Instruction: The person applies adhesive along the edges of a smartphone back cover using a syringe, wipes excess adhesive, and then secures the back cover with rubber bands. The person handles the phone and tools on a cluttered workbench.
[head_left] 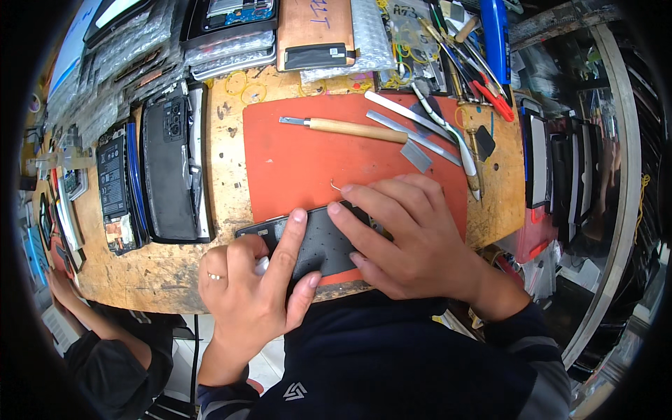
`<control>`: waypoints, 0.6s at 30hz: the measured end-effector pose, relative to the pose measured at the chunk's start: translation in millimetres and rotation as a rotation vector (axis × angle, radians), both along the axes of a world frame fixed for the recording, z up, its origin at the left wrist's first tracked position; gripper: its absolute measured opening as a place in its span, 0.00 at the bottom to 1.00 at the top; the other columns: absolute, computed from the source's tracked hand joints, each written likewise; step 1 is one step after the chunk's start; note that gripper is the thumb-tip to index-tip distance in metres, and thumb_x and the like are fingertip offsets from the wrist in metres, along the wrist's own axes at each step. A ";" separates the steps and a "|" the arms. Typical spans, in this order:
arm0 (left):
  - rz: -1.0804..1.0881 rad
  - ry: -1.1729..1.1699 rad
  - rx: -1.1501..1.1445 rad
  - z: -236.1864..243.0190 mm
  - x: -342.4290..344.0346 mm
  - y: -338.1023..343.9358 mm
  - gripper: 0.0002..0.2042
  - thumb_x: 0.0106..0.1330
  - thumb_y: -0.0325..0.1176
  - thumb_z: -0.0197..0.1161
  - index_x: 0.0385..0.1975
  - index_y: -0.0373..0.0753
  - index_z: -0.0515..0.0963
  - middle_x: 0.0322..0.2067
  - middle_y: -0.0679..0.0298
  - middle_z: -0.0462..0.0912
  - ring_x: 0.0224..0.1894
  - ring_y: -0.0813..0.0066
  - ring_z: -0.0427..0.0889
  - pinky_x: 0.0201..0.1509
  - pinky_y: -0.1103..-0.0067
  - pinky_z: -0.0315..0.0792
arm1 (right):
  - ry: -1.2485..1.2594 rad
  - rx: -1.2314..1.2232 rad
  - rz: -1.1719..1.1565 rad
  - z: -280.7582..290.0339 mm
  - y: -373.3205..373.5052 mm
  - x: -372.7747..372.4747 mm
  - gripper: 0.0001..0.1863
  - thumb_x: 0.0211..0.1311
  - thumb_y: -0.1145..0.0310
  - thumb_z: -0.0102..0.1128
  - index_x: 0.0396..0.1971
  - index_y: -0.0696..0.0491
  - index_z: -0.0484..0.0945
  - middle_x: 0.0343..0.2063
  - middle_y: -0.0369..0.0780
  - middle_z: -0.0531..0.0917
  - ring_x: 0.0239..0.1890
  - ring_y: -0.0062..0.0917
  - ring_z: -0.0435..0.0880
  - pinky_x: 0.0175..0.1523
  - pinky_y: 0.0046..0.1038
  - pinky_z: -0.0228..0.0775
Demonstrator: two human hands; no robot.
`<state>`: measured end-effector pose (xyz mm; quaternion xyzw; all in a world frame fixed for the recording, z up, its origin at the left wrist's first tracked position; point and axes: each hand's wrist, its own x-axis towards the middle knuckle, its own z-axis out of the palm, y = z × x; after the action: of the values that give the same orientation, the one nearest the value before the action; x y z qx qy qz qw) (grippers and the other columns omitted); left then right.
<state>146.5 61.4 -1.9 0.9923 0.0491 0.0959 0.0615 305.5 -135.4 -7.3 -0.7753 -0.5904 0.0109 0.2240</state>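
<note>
A dark phone panel dotted with small specks (318,248) lies at the front edge of the red mat (294,161). My left hand (259,287) grips its left part, index finger stretched across it and thumb at the lower side; a small white object, partly hidden, shows among the curled fingers. My right hand (409,241) is closed on the panel's right part, index and middle fingertips at the upper edge, thumb at the lower side. A thin curved strip (334,185) sticks up by the right fingertips. A wooden-handled blade (350,131) and metal strips (409,140) lie above.
Phone bodies (164,175) line the left, stacked bubble-wrapped parts (119,63) the back left, assorted tools (483,94) the back right of the wooden bench (189,276). A display case (609,196) stands at right. Another person's arm (112,336) is at lower left.
</note>
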 end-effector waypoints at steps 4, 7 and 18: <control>0.013 0.035 0.050 -0.3 6.8 -4.2 0.29 0.68 0.63 0.61 0.64 0.56 0.84 0.33 0.66 0.70 0.34 0.65 0.66 0.40 0.72 0.65 | 0.010 0.011 0.010 -4.9 4.2 1.7 0.29 0.57 0.61 0.68 0.58 0.58 0.79 0.59 0.45 0.78 0.59 0.39 0.77 0.63 0.45 0.65; 0.032 0.039 0.058 0.8 6.9 -7.2 0.29 0.67 0.62 0.63 0.65 0.57 0.84 0.33 0.66 0.70 0.34 0.65 0.66 0.39 0.72 0.65 | 0.058 0.012 0.015 -5.0 1.8 6.2 0.31 0.55 0.61 0.68 0.60 0.56 0.79 0.61 0.45 0.78 0.60 0.40 0.77 0.64 0.46 0.65; -0.019 0.044 0.006 5.4 19.9 -24.1 0.30 0.66 0.61 0.64 0.65 0.54 0.84 0.33 0.65 0.68 0.34 0.65 0.66 0.40 0.71 0.64 | 0.000 0.076 -0.076 -2.5 -35.4 14.1 0.30 0.52 0.67 0.65 0.59 0.55 0.82 0.60 0.45 0.79 0.58 0.40 0.78 0.63 0.49 0.68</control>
<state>166.4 37.3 3.5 0.9948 0.0407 0.0737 0.0581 319.5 -170.7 -9.7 -0.7879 -0.5607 -0.0202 0.2536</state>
